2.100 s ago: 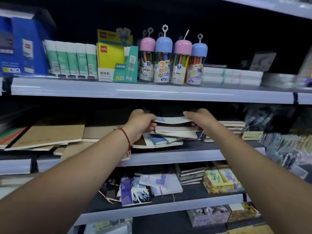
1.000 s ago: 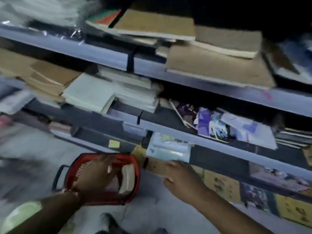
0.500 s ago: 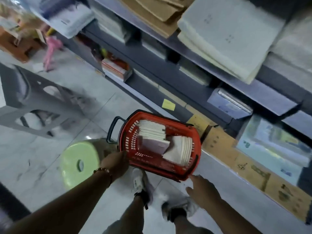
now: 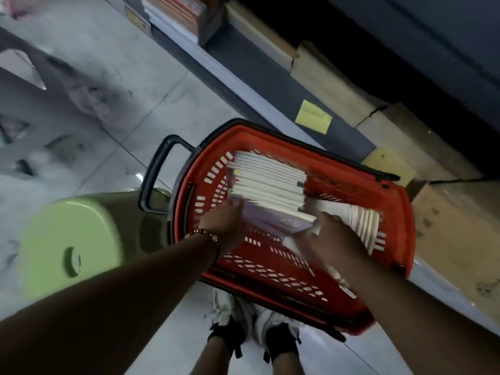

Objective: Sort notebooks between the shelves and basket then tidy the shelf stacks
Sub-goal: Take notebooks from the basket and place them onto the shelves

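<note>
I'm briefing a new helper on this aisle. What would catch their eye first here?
The red basket on the floor mid-frame, with white notebooks packed inside. Both hands reach in: the left hand and right hand at a purple notebook. A green stool stands left of the basket.

head cam: on your head, the only view | facing: steeply down over your forearms | near: red basket [image 4: 400, 212] on the floor, close below | edges: your shoes at bottom edge, lowest shelf front [image 4: 270, 85] across top right
</note>
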Action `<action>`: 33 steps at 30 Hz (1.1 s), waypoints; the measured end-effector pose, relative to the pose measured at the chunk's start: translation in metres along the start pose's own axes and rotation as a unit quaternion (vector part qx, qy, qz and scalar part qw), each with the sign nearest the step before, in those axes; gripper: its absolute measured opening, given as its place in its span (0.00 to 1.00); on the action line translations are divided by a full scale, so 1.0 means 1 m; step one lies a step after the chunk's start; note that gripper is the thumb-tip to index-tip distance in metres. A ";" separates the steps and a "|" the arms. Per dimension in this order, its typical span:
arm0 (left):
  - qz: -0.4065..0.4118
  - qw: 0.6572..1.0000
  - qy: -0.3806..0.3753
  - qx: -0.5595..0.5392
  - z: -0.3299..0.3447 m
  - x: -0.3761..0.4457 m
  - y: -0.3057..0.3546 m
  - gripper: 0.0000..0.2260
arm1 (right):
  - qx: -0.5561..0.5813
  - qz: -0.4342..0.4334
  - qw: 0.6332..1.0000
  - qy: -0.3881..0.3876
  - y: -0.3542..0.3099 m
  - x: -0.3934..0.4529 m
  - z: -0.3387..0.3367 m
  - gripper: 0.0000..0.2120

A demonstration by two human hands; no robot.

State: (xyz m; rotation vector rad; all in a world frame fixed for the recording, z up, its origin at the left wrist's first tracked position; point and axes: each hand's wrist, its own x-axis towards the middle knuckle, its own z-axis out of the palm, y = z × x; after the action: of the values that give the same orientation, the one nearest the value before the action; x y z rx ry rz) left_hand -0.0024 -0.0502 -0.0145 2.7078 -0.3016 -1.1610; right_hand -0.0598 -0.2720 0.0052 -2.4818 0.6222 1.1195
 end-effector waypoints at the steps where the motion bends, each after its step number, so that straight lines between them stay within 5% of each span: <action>1: 0.000 0.999 0.026 -0.035 0.010 0.007 0.001 0.18 | -0.002 -0.004 1.000 -0.009 0.003 0.010 0.007 0.26; 4: -0.008 0.991 0.082 -0.107 0.028 0.018 0.006 0.11 | 0.004 -0.012 1.000 0.002 0.007 0.026 0.024 0.23; 7: 0.009 0.990 0.062 -0.123 0.042 0.027 0.001 0.05 | -0.018 -0.008 0.998 0.054 0.008 0.024 0.034 0.15; 13: 0.075 0.997 0.003 0.008 0.049 0.018 -0.007 0.10 | 0.028 -0.016 0.997 0.077 0.013 0.002 0.051 0.26; 17: 0.134 0.990 0.030 0.008 0.013 -0.019 -0.007 0.11 | 0.140 0.003 0.989 0.047 0.020 -0.020 0.039 0.32; 22: 0.201 0.975 0.024 -0.094 -0.078 -0.088 -0.003 0.11 | 0.345 -0.023 0.937 -0.055 0.021 -0.071 -0.022 0.12; 27: 0.173 0.923 0.084 -0.334 -0.199 -0.175 0.034 0.02 | 0.458 -0.058 0.886 -0.053 -0.003 -0.171 -0.119 0.11; 30: 0.152 0.882 0.127 -0.427 -0.259 -0.227 0.063 0.04 | 0.495 -0.073 0.865 -0.024 -0.018 -0.247 -0.178 0.10; 33: 0.144 0.846 0.080 -0.506 -0.303 -0.280 0.092 0.12 | 0.543 -0.088 0.835 0.022 -0.026 -0.323 -0.223 0.10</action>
State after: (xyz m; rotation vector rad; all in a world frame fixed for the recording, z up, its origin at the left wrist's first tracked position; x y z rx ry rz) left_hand 0.0188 -0.0420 0.4073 1.7188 -0.0287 -0.6853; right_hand -0.1000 -0.2765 0.3962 -1.5085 0.7370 0.4000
